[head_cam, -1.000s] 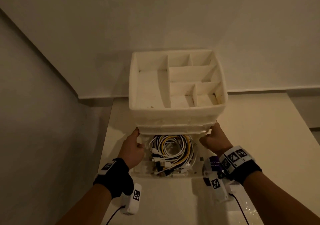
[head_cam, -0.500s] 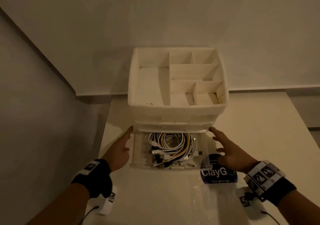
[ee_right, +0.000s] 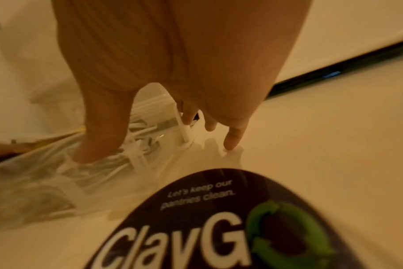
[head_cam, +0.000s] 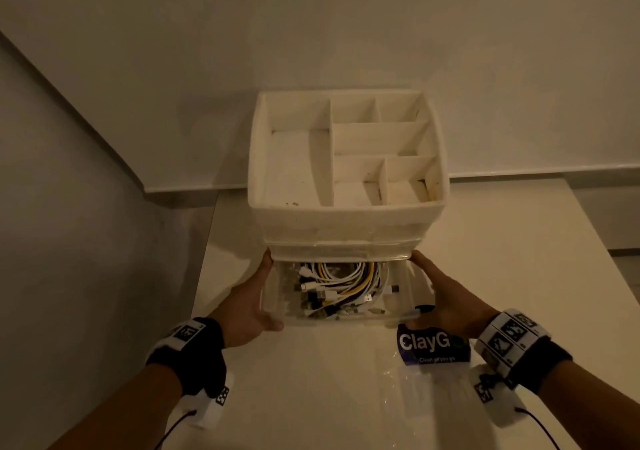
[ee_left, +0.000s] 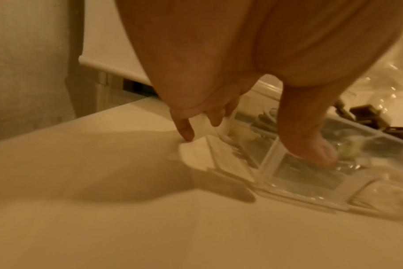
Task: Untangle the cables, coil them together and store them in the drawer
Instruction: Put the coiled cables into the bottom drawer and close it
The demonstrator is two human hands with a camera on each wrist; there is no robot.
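Here both hands, left hand and right hand, clasped the clear plastic drawer of coiled cables; even, straight pushing would likely close it.

White, yellow and black coiled cables lie in the open clear drawer.

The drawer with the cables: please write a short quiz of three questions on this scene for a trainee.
1. True or false: the drawer is fully closed.
2. Where are the coiled cables? A) top tray B) in the drawer C) on the table
3. Which parts of the drawer do the left hand and right hand grip?

Key:
1. False; it is pulled out.
2. B
3. Its two side walls, thumbs on the front.
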